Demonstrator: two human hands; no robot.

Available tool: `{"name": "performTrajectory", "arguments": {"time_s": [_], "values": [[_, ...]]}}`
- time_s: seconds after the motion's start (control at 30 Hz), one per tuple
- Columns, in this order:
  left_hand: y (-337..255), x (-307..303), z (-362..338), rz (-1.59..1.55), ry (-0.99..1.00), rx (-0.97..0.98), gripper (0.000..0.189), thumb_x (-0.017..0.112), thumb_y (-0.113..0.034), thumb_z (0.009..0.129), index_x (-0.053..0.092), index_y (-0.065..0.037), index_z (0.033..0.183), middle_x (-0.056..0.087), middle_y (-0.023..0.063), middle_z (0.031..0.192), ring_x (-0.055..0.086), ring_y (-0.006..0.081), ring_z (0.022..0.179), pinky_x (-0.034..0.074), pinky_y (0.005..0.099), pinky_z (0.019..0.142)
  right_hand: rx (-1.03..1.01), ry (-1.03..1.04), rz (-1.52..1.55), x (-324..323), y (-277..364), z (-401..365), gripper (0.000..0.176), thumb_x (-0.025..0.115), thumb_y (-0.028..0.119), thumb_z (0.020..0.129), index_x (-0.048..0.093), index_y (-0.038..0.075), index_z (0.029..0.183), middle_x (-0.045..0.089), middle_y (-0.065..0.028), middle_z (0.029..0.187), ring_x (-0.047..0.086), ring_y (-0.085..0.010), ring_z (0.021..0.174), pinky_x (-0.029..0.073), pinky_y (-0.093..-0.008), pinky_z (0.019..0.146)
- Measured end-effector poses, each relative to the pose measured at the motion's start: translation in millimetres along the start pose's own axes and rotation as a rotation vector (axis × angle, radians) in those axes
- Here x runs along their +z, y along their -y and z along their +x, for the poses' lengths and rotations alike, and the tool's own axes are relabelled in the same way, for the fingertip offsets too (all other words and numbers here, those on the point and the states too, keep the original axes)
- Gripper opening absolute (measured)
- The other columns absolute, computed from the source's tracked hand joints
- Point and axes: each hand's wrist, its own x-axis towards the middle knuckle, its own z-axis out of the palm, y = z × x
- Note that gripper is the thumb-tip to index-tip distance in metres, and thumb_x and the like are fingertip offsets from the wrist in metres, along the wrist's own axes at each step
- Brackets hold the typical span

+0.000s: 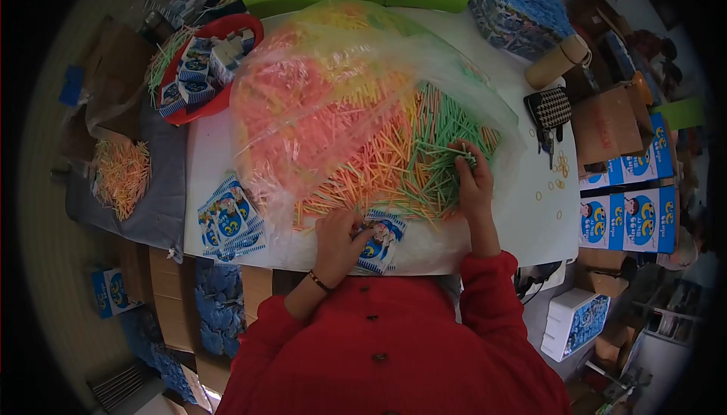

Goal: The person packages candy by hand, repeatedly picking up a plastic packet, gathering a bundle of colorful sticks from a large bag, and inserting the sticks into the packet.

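Observation:
A large clear plastic bag (pixel 291 104) lies open toward me on the table, full of thin pink, orange, yellow and green sticks (pixel 371 165). My left hand (pixel 338 242) is closed at the near edge of the table, its thumb and fingers pinching the side of a small blue and white printed packet (pixel 385 242). Farther right, my right hand (pixel 475 178) reaches over the green sticks (pixel 439 123). Its fingers are closed round a small bunch of green sticks (pixel 464 156), whose ends show at the fingertips.
More flat packets (pixel 229 218) lie in a stack on the left. A red basin (pixel 254 27) holds filled packets. On the right are a tan flask (pixel 556 63), a checked pouch (pixel 550 106), rubber bands (pixel 560 169) and blue printed boxes (pixel 644 218). Loose sticks (pixel 123 176) lie on grey cloth.

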Motion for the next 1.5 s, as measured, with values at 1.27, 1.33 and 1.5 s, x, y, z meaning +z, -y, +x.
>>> {"name": "performTrajectory", "arguments": {"time_s": [1.27,1.33,1.5], "values": [[8.9,-1.2,-4.4,-1.675,0.029,-0.345,0.022,0.05,-0.01,0.098,0.061,0.0,0.113,0.067,0.0086,0.106,0.065,0.0156,0.096,0.052,0.0307,0.086,-0.028,0.428,-0.366,71.2,-5.4,-58.9,0.01,0.048,0.004,0.096,0.051,0.004,0.105,0.061,-0.0093,0.103,0.057,-0.0187,0.1,0.043,-0.0329,0.09],[12.7,-3.1,-6.4,-1.552,0.0,-0.314,0.02,0.052,-0.007,0.096,0.064,0.002,0.109,0.069,0.0096,0.104,0.065,0.0157,0.095,0.052,0.03,0.087,0.038,0.33,-0.107,70.0,3.5,-51.1,0.009,0.045,0.008,0.098,0.05,0.005,0.104,0.062,-0.0104,0.104,0.058,-0.0197,0.101,0.043,-0.0335,0.091],[9.9,-6.1,-7.2,-1.299,0.026,-0.221,0.017,0.059,0.002,0.089,0.068,0.003,0.104,0.07,0.0084,0.1,0.065,0.013,0.092,0.051,0.0257,0.085,0.241,0.34,0.662,77.5,67.1,-47.8,0.018,0.037,0.021,0.103,0.046,0.005,0.104,0.061,-0.0144,0.114,0.056,-0.0221,0.111,0.041,-0.0352,0.097]]}}
